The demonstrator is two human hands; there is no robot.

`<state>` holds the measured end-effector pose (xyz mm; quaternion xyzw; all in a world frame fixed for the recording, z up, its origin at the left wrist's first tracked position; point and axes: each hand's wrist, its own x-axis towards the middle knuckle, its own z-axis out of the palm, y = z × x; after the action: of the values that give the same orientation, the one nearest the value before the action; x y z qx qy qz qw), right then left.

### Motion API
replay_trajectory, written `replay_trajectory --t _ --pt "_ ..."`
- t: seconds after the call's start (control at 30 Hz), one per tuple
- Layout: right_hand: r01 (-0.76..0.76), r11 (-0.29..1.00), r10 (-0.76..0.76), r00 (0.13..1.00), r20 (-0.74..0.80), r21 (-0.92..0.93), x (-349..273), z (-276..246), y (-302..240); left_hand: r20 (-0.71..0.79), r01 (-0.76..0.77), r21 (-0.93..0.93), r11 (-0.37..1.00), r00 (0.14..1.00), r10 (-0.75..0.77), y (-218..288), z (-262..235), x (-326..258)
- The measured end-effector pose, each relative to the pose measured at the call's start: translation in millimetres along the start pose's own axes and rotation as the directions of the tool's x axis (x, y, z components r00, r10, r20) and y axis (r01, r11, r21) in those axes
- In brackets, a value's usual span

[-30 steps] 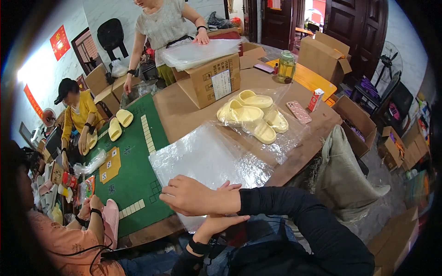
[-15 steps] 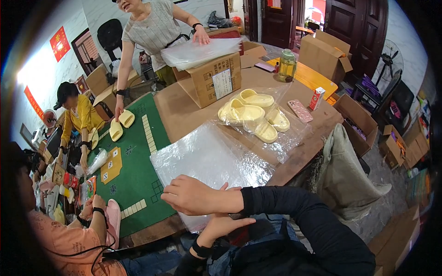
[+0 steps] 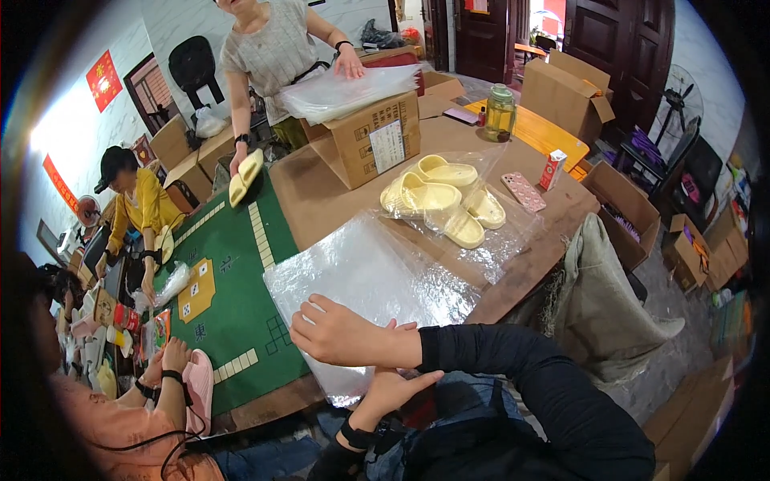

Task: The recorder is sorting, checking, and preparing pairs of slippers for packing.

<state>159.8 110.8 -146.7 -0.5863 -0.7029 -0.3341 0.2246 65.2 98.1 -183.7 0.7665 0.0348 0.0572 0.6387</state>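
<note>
Pink slipper [image 3: 199, 385]: seen beside a seated co-worker's hands [image 3: 164, 365].
Green mat [image 3: 249, 305]: laid over the left part of the table.
Pale yellow footwear [image 3: 245, 180]: held over the mat's far end by a standing co-worker's hand [image 3: 238, 164]; count unclear.
Right hand [image 3: 345, 333]: crossed above the left; fingers loosely bent, nothing seen grasped; contact with the bags can't be told.
Clear bags [image 3: 353, 268]: piled flat mid-table, near edge partly covered by the hands.
Cardboard box [image 3: 373, 140]: topped with clear sheets [image 3: 349, 88], touched by the co-worker's other hand [image 3: 349, 62].
Left hand [image 3: 393, 393]: placed under the right wrist; thumb extended, other fingers mostly hidden, grip can't be told.
Yellow slippers [image 3: 429, 196]: wrapped in clear plastic, just beyond the bags, to the right.
Phone [image 3: 523, 192]: set between slippers and small carton [image 3: 552, 170].
</note>
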Motion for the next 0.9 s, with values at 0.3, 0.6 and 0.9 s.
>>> replay_trajectory --t 0.3,0.6,0.9 --pt "-0.673 0.055 0.405 0.690 0.600 0.738 7.5 5.8 16.0 -0.063 0.020 0.178 0.984 0.998 -0.009 -16.8 -6.5 -4.8" --pt "-0.426 -0.280 0.471 0.720 0.510 0.860 2.3 -1.6 25.1 -0.049 0.101 -0.256 0.961 0.992 -0.118 -29.7 0.4 -7.6" --pt "-0.614 0.100 0.634 0.646 0.425 0.783 -36.6 -22.8 42.1 -0.439 -0.236 -0.152 0.960 0.886 0.149 -21.4 -66.9 7.9"
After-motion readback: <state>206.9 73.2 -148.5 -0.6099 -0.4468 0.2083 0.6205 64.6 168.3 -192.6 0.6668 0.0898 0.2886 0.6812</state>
